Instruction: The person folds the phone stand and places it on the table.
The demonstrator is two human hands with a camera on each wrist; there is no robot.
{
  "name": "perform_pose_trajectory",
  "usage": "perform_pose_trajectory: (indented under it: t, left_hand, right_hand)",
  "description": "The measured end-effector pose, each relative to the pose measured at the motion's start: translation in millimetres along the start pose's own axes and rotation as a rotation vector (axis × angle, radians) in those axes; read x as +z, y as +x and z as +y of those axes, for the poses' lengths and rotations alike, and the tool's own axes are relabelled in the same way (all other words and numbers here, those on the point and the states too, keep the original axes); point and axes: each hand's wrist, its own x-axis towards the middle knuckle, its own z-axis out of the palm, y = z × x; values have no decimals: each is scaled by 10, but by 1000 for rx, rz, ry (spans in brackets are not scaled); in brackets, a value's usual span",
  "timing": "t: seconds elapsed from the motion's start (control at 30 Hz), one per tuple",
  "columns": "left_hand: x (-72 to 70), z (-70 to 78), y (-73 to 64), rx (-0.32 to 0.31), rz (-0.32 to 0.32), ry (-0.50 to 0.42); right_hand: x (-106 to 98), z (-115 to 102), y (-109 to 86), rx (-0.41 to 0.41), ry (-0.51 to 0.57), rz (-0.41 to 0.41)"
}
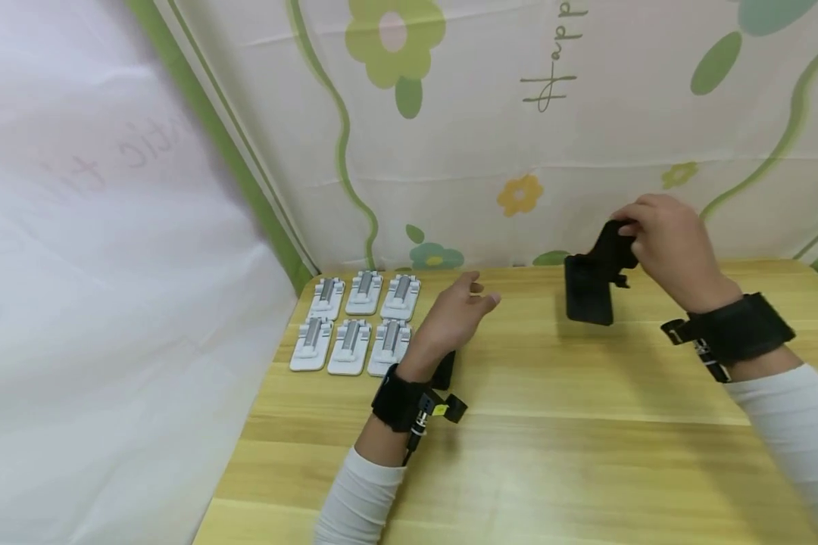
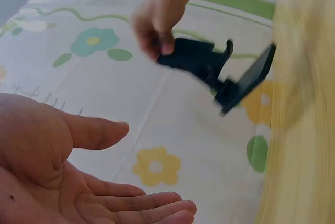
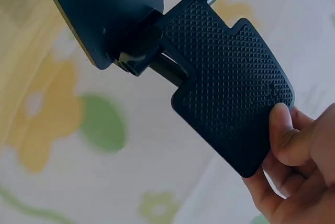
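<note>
My right hand (image 1: 675,246) pinches a black folding phone stand (image 1: 589,291) by the end of its textured plate, thumb on one face. The stand is unfolded and held over the right part of the table. In the right wrist view, the ridged support plate (image 3: 225,77) and smooth base (image 3: 115,9) meet at a hinged arm. My left hand (image 1: 453,314) hovers over the table with nothing in it; its fingers (image 2: 141,203) are extended and the thumb is apart. Under the left wrist, a black object (image 1: 444,372) shows, mostly hidden.
Several white folded phone stands (image 1: 350,347) lie in two rows at the table's back left corner. The wooden table (image 1: 518,469) ends at a flower-printed cloth (image 1: 450,151) behind, and a white cloth (image 1: 109,303) hangs on the left.
</note>
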Motion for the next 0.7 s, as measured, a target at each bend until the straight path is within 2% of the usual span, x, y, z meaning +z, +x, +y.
perform_pose_trajectory:
  t: [0.13, 0.3, 0.47, 0.6, 0.7]
  left_hand:
    - [106, -23, 5, -14, -14, -30]
    - [243, -60, 62, 4, -43, -51]
    - [365, -89, 113, 17, -83, -245]
    - [356, -74, 114, 28, -58, -345]
    - [316, -53, 97, 37, -71, -415]
  right_hand:
    - [-20, -293, 45, -65, 41, 16]
    - [-33, -553, 51, -114, 78, 54]
    - [-54, -793, 35, -136, 134, 75]
    - [-84, -944, 38, -153, 153, 89]
    - [-105, -1002, 33, -149, 185, 115]
